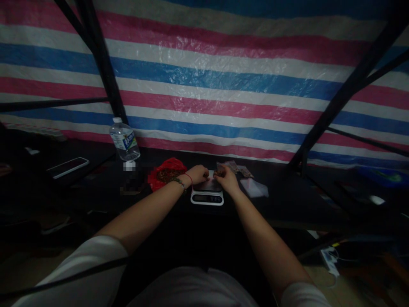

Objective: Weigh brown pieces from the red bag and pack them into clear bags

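Note:
A white kitchen scale [207,199] with a dark weighing plate [207,185] sits on the black table in front of me. My left hand [197,175] is over the plate's left side, its fingers curled together; whatever is in them is too small to make out. At the plate's right edge, my right hand [227,179] pinches a small clear plastic bag [219,170] with brownish bits in it. Left of the scale, an opened red plastic bag [155,181] holds a loose brown mix [168,174], partly behind my left wrist.
Small filled bags [245,172] lie behind my right hand, and clear empty bags [254,188] lie to its right. A plastic bottle [125,140] and a phone [68,167] are on the left. Black metal posts [107,76] stand before a striped plastic sheet [211,85].

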